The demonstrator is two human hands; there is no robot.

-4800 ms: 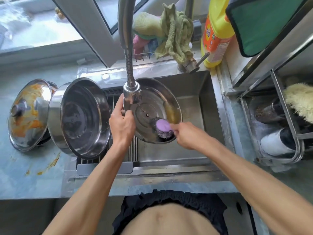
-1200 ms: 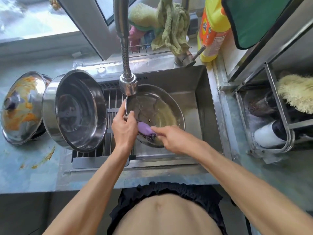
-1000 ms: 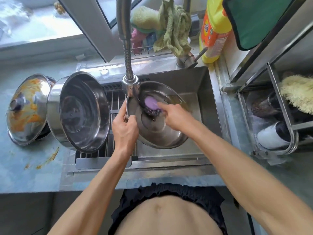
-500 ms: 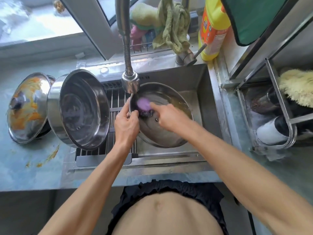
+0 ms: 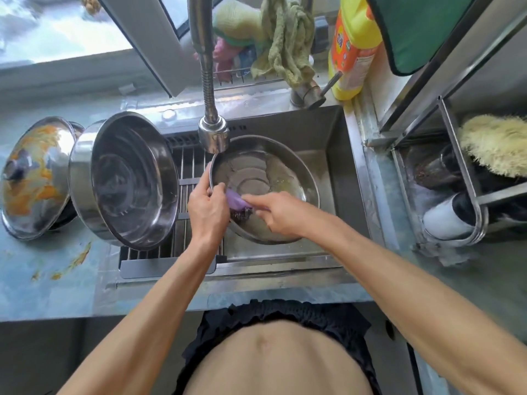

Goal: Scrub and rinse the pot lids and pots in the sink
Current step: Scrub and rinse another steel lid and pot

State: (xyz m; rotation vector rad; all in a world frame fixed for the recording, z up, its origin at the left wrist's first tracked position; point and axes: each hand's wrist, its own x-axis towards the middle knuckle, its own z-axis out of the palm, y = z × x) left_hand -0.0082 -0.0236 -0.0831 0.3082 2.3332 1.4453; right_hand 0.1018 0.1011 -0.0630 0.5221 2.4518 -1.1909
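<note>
A steel pot lid [image 5: 265,178] is tilted over the sink [image 5: 333,143], underside up, under the faucet head [image 5: 214,135]. My left hand [image 5: 206,208] grips its left rim. My right hand [image 5: 281,213] holds a purple-handled scrub brush [image 5: 238,205] pressed against the lid's lower left part. A large steel pot [image 5: 128,181] lies on its side on the drain rack [image 5: 185,172], open mouth toward me. A second lid [image 5: 31,178], smeared with orange sauce, leans on the counter at the far left.
A yellow detergent bottle [image 5: 353,47] and green cloths [image 5: 282,38] stand behind the sink. A metal rack [image 5: 467,181] with a bristly brush and cups is at right. Orange smears [image 5: 74,260] mark the counter at left.
The brush has swept from the lid's upper left, near the faucet, down to its lower left beside my left hand. The lid has stayed held under the faucet.
</note>
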